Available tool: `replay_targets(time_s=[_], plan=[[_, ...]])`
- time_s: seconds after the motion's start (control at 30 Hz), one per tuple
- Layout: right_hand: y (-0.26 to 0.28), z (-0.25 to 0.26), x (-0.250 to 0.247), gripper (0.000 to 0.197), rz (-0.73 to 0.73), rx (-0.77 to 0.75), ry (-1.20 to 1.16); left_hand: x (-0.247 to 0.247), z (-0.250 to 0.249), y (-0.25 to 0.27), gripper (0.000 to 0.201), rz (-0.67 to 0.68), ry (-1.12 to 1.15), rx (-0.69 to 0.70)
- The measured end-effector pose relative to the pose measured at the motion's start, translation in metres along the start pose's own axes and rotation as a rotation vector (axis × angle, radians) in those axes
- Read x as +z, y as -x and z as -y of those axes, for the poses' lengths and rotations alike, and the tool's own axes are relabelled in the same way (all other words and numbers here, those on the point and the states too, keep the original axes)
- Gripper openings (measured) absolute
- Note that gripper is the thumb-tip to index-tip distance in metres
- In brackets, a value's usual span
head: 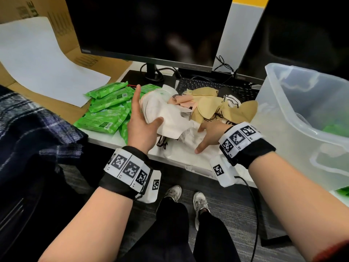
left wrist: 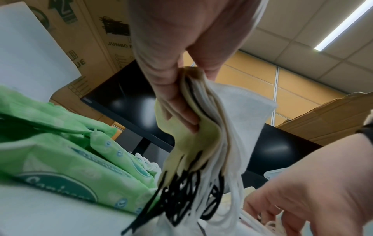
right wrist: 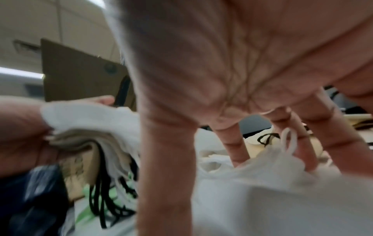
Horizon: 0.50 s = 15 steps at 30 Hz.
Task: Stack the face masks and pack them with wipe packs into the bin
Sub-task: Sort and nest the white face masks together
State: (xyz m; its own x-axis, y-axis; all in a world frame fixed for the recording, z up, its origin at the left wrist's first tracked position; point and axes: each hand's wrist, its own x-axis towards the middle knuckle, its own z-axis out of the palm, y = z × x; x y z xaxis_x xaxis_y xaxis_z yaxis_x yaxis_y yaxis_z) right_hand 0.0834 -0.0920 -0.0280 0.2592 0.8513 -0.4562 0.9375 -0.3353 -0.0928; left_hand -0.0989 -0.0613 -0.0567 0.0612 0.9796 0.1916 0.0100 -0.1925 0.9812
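My left hand (head: 143, 118) grips a stack of face masks (head: 166, 114), white and tan, thumb on the near face and fingers behind. In the left wrist view the stack (left wrist: 212, 127) hangs on edge with black and white ear loops dangling. My right hand (head: 209, 135) reaches with spread, straight fingers onto a loose white mask (head: 188, 148) at the table's front edge; in the right wrist view its fingers (right wrist: 238, 143) touch the white mask (right wrist: 262, 172). Tan and pink masks (head: 211, 104) lie tangled behind. Green wipe packs (head: 107, 110) lie to the left. The clear bin (head: 306, 118) stands at right.
A monitor (head: 151, 29) and a laptop keyboard (head: 213, 84) stand behind the masks, with cables between. A white sheet (head: 37, 59) lies on cardboard at left. A plaid garment (head: 28, 125) hangs at the near left. Something green (head: 334, 129) shows inside the bin.
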Motion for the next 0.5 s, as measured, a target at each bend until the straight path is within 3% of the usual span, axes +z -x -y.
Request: replay_targets(time_s=[0.1,0.3,0.43,0.5], plan=[[-0.005,0.006,-0.002,0.08,0.07,-0.008,0.15,-0.003,-0.001,0.0,0.079,-0.016,-0.018,0.032],[-0.019,0.009,-0.001,0.041,-0.036,0.006,0.27,-0.004,0.004,-0.006,0.038,0.042,-0.15,0.063],[-0.009,-0.001,-0.017,0.012,-0.238,0.018,-0.035,-0.005,0.007,-0.008,0.029,0.039,-0.158,-0.012],[-0.003,-0.012,-0.029,0.012,-0.383,0.021,-0.317,-0.003,0.008,-0.008,0.023,0.025,-0.141,-0.055]])
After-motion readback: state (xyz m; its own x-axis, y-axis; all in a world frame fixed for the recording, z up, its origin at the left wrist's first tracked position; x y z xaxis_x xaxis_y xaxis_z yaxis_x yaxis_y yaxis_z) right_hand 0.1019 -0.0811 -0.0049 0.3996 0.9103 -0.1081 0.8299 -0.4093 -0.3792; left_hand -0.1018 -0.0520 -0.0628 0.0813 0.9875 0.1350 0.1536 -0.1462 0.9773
